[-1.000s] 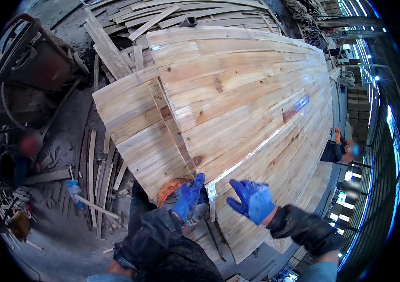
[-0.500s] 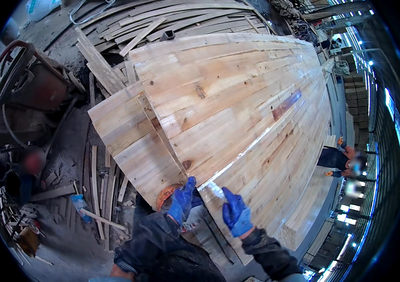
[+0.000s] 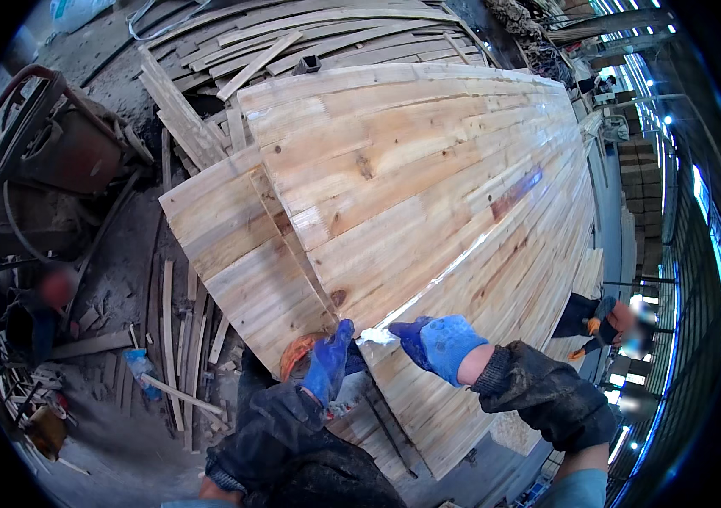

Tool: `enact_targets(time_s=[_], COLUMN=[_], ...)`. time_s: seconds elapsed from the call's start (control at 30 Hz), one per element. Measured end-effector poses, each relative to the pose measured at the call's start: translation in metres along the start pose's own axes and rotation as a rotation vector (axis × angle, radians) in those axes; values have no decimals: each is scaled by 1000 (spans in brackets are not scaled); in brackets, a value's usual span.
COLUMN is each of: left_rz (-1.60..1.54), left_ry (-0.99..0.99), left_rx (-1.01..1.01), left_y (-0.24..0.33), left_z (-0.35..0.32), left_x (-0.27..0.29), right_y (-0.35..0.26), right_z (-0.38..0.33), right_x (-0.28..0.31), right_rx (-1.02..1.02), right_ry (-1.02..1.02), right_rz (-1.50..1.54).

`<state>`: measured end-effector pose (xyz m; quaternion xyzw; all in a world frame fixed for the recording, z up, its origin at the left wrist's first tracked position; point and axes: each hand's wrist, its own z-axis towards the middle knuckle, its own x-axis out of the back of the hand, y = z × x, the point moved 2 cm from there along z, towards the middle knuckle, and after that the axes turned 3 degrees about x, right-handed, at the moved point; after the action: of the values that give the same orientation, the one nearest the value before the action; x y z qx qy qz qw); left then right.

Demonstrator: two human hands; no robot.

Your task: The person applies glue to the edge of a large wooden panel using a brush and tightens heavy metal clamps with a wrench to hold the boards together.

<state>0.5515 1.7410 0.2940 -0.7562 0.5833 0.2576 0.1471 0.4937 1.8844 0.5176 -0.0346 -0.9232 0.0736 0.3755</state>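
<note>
My left hand [image 3: 327, 364], in a blue glove, is closed near the lower corner of the upper wooden panel [image 3: 394, 186]. Beside its fingers shows an orange, rounded thing [image 3: 299, 354], partly covered by the hand; what the fingers grip is hidden. My right hand [image 3: 443, 345], also blue-gloved, lies across the seam with its fingers stretched leftward. At its fingertips is a shiny whitish patch [image 3: 377, 336]; I cannot tell whether it is wet glue or clear film. A bright white line [image 3: 449, 269] runs from there along the seam between the upper panel and the lower panel [image 3: 496, 313].
Another joined-plank panel [image 3: 242, 245] sticks out on the left. Loose wood strips [image 3: 335, 38] lie beyond the panels, more at left near a blue plastic bag [image 3: 142, 372]. A rusty machine [image 3: 64, 152] stands far left. A person in orange gloves [image 3: 589, 326] is at right.
My right hand has shifted upward and turned, its fingers now pointing left at the seam. The whitish patch looks smaller and brighter. My left hand stays put. The person at right has moved slightly.
</note>
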Motion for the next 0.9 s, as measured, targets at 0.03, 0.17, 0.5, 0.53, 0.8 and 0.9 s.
enact_targets(time_s=[0.03, 0.17, 0.5, 0.53, 0.8, 0.9], left_rz=[30, 63, 235, 239, 13, 110], left_ry=[9, 72, 134, 140, -43, -46], left_rx=[-19, -36, -20, -39, -1, 60], left_y=[4, 2, 20, 18, 9, 32], left_z=[-3, -2, -24, -21, -14, -44], left_x=[-3, -1, -14, -11, -5, -22], right_y=[4, 25, 132, 134, 61, 24], right_z=[2, 21, 14, 10, -8, -30], right_x=[2, 24, 36, 39, -9, -19], right_rx=[-29, -62, -321, -338, -125, 8], right_ry=[-45, -190, -190, -144, 73, 139], right_rz=[-55, -324, -509, -535, -155, 110])
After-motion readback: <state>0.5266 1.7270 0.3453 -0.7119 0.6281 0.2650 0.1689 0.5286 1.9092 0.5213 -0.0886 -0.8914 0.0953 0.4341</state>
